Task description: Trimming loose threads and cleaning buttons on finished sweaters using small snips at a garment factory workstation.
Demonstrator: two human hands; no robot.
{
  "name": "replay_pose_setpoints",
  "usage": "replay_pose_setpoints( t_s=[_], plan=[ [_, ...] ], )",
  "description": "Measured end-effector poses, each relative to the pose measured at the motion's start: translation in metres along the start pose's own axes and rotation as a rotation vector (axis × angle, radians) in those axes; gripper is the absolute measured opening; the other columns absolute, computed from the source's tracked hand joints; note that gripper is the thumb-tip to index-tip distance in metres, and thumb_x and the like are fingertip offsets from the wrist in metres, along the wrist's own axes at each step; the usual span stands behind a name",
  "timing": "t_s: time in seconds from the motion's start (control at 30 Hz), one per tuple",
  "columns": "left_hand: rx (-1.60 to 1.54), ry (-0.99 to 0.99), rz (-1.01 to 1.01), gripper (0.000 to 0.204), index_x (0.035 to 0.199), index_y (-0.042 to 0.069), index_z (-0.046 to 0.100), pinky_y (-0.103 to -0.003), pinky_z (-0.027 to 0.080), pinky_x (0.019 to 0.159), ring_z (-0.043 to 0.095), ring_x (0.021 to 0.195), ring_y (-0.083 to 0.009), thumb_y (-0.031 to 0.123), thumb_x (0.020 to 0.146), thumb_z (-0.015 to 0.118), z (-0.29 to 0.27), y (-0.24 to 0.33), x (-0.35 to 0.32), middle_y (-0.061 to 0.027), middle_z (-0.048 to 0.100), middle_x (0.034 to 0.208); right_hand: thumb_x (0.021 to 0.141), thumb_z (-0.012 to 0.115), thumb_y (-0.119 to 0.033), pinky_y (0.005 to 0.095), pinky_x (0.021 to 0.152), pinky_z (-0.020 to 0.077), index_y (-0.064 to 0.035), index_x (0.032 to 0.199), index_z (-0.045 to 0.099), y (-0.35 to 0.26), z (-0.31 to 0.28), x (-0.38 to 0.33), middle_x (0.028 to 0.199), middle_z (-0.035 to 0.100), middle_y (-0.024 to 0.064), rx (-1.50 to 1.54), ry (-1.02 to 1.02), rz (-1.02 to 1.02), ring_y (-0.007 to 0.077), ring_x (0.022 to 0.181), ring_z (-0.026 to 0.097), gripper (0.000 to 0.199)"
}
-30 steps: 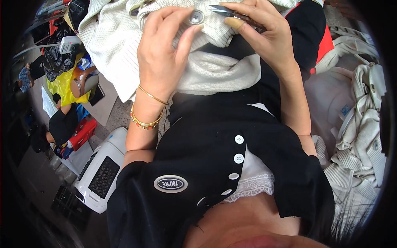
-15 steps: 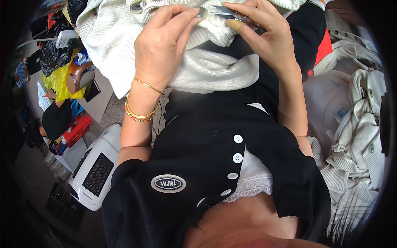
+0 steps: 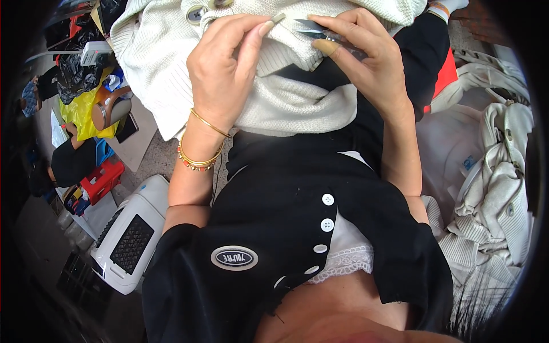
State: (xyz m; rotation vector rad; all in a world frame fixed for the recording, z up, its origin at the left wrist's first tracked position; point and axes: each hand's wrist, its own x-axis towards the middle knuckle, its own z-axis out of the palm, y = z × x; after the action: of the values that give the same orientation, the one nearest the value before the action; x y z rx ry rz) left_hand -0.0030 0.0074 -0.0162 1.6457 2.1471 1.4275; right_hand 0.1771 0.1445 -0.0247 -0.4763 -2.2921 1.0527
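My left hand [image 3: 223,71] pinches a small grey-green button [image 3: 278,18], seen nearly edge-on, between thumb and fingertips. Opposite it, my right hand [image 3: 374,63] grips small thread snips [image 3: 309,30], their two blades parted and pointing left towards the button. A tan cover wraps the right thumb. Whether a thread runs from the button cannot be made out. Below both hands a cream knitted garment [image 3: 303,106] lies bunched over my lap. A dark-centred button [image 3: 197,14] sits on that knit beside my left fingers.
More cream knitwear [image 3: 492,194] is heaped at the right. On the left stand a white case with a black mesh panel [image 3: 130,243], a red plastic item [image 3: 103,181] and a yellow bag [image 3: 86,111]. A phone [image 3: 127,127] lies nearby; another person's dark sleeve [image 3: 74,163] reaches in.
The button has tilted from showing its flat face to nearly edge-on in my left fingers. Both hands sit slightly lower in the picture; the snips remain parted.
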Motion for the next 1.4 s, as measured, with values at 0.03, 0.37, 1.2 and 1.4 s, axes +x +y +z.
replay_pose_setpoints(
  t_s=[0.03, 0.37, 1.2, 1.4],
  plan=[
    [-0.007, 0.002, -0.008, 0.009, 0.098, 0.002, 0.075, -0.029, 0.055, 0.070, 0.070, 0.078, -0.0214, 0.006, 0.091, 0.073, 0.000, 0.000, 0.000, -0.0096, 0.073, 0.092, 0.084, 0.079, -0.004, 0.0234, 0.064, 0.0410, -0.0110, 0.122, 0.075, 0.000, 0.000, 0.001, 0.090, 0.058, 0.0008, 0.024, 0.002, 0.008, 0.0092, 0.077, 0.052, 0.039],
    [-0.065, -0.004, -0.057, 0.009, 0.099, 0.002, 0.075, -0.028, 0.054, 0.069, 0.070, 0.076, -0.0206, 0.008, 0.092, 0.072, 0.001, -0.003, -0.001, -0.0097, 0.073, 0.092, 0.083, 0.077, 0.002, 0.0291, 0.061, 0.0440, -0.0041, 0.121, 0.073, -0.021, -0.004, 0.016, 0.088, 0.057, 0.0082, 0.061, -0.033, 0.014, 0.0188, 0.072, 0.056, 0.039],
    [0.068, -0.050, 0.094, 0.013, 0.103, 0.003, 0.073, -0.030, 0.054, 0.069, 0.069, 0.077, -0.0209, 0.005, 0.090, 0.073, 0.002, 0.000, -0.003, -0.0096, 0.070, 0.095, 0.085, 0.077, 0.001, 0.0257, 0.063, 0.0443, 0.0026, 0.110, 0.074, -0.010, -0.012, 0.009, 0.084, 0.061, 0.0069, 0.146, 0.052, 0.074, 0.0141, 0.070, 0.057, 0.025],
    [0.180, -0.072, 0.159, 0.025, 0.108, 0.007, 0.073, -0.033, 0.056, 0.072, 0.068, 0.084, -0.0232, 0.001, 0.084, 0.076, -0.004, 0.031, -0.007, -0.0111, 0.065, 0.103, 0.086, 0.077, 0.001, 0.0198, 0.062, 0.0388, 0.0035, 0.112, 0.073, 0.000, -0.038, -0.013, 0.090, 0.060, -0.0006, 0.208, 0.137, 0.224, 0.0042, 0.071, 0.050, 0.027]
  ],
)
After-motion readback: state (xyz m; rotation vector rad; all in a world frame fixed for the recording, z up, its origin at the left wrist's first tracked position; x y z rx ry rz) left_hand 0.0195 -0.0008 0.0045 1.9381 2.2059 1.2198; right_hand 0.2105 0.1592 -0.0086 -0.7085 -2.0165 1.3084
